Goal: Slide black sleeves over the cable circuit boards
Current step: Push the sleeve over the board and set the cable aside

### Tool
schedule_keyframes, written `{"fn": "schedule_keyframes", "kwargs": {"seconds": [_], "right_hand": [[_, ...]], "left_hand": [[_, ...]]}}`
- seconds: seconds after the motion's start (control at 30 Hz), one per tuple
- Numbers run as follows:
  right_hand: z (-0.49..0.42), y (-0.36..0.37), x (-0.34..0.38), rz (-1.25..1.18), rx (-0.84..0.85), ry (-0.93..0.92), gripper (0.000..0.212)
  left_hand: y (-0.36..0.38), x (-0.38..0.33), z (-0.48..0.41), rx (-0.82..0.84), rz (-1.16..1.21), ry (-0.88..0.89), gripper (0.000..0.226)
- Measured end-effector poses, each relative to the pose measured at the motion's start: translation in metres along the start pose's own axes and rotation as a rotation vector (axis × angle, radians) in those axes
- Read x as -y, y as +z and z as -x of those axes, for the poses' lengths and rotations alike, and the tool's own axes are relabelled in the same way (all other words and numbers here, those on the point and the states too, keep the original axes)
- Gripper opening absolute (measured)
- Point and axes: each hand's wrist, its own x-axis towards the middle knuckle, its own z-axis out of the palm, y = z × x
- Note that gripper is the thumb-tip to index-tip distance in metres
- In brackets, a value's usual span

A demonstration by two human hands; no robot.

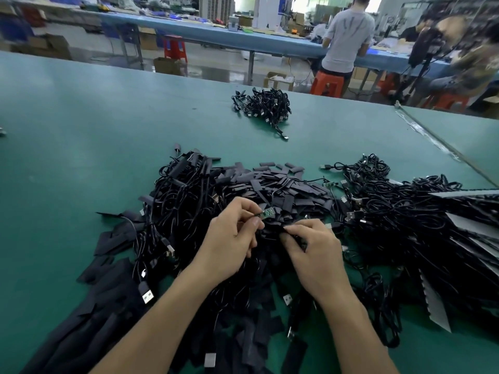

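Note:
My left hand pinches a cable just behind its small green circuit board, which sticks out bare to the right of my fingertips. My right hand pinches a flat black sleeve just below the board, a little apart from it. Both hands hover over a big heap of loose black sleeves mixed with black USB cables. A second bare green board lies at the heap's right edge.
A tangled pile of black cables spreads to the right and a small cable bundle sits farther back on the green table. Long black strips lie at the lower left. A person stands at a far bench.

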Motion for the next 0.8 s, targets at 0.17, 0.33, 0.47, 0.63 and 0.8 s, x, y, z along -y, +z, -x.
{"fn": "schedule_keyframes", "kwargs": {"seconds": [0.17, 0.33, 0.47, 0.63, 0.8], "right_hand": [[0.004, -0.006, -0.002, -0.191, -0.092, 0.016, 0.014], [0.008, -0.01, 0.0, -0.353, -0.059, 0.058, 0.022], [0.009, -0.013, 0.003, -0.404, -0.046, 0.043, 0.027], [0.008, -0.009, 0.0, -0.326, -0.095, 0.024, 0.014], [0.007, -0.007, -0.004, -0.101, -0.091, 0.103, 0.036]], "left_hand": [[0.006, 0.006, 0.0, -0.058, -0.096, -0.003, 0.023], [0.005, 0.007, 0.002, -0.03, -0.075, -0.002, 0.029], [0.005, 0.007, 0.003, -0.024, -0.059, 0.008, 0.021], [0.006, 0.007, 0.004, -0.042, -0.036, -0.02, 0.023], [0.006, 0.006, 0.005, -0.054, -0.045, -0.022, 0.029]]}}
